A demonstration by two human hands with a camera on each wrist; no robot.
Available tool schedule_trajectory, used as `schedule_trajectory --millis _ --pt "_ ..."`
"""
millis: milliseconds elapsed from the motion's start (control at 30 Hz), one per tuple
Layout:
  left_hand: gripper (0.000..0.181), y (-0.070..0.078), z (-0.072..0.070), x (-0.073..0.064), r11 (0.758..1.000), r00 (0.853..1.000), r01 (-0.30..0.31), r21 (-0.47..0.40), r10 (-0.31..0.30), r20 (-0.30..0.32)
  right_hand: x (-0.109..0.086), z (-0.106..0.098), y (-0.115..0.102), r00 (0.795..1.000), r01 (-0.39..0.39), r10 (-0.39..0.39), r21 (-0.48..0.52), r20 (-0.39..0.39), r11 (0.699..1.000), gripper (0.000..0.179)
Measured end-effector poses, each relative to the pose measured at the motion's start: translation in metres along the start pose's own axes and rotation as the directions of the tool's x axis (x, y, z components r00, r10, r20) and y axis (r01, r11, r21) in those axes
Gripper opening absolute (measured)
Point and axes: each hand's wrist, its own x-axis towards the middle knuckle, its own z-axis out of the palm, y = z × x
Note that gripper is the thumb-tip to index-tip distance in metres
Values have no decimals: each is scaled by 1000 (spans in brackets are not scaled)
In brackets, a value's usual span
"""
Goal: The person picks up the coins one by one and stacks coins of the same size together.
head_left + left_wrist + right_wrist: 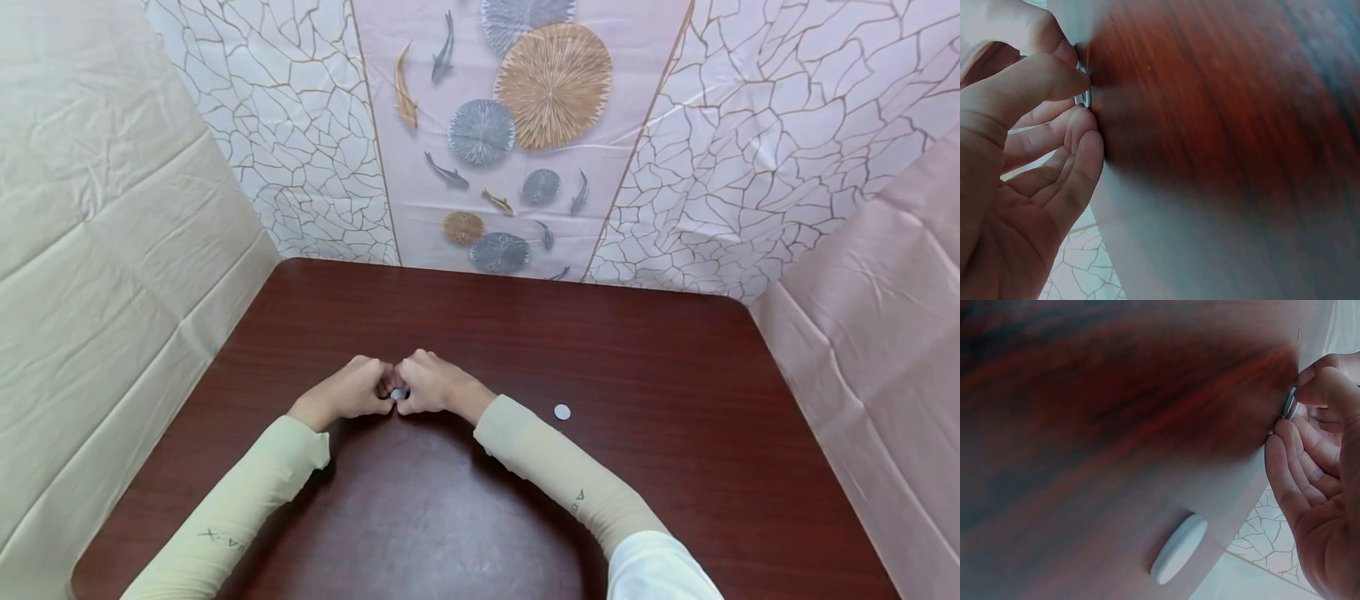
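Both hands meet low over the table, left of its middle. Between their fingertips is a small, thin, silvery round piece with a raised metallic rim. My left hand pinches one side of it between thumb and fingers; the left wrist view shows the rim partly behind the thumb. From the other side my right hand pinches it too, and its edge appears in the right wrist view. Fingers hide most of the piece. To the right of my right hand lies a flat white disc.
The dark reddish-brown wooden table has rounded corners. Pale cloth hangs close along its left and right sides. A patterned curtain with fish and round leaf shapes stands at the far edge.
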Motion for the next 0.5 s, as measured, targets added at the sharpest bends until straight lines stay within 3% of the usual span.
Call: schedule_trajectory --millis 500 --pt "14 0 0 0 1000 1000 -5 9 5 0 0 -1 -2 1000 -8 8 -4 0 1000 12"
